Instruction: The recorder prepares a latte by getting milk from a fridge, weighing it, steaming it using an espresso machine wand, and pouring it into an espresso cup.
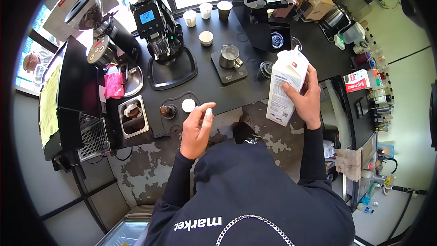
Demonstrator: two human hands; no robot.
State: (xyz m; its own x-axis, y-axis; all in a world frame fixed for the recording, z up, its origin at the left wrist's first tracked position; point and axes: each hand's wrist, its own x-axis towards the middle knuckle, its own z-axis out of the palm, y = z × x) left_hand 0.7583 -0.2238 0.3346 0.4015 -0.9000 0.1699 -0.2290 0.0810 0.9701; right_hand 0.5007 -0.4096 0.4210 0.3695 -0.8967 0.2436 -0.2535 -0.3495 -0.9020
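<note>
My right hand (305,97) grips a white milk carton (285,92) in front of my right side, thumb across its printed face. The carton leans slightly, its gabled top pointing away from me. Between the fingertips of my left hand (198,130) is a small white cap (209,111). A steel milk pitcher (229,56) stands on a black digital scale (232,74) on the counter beyond my hands. Left of it sits a small white cup (206,38). Beside the carton is a dark-lidded cup (265,69), partly covered by it.
Two coffee grinders (155,24) (112,34) occupy the left back. Paper cups (206,10) line the window. A tamper (168,112) rests on a mat (175,124) near a steel knock-box tray (145,123). To the right, bottles (380,92) line the wall. A person (32,62) is outside the window.
</note>
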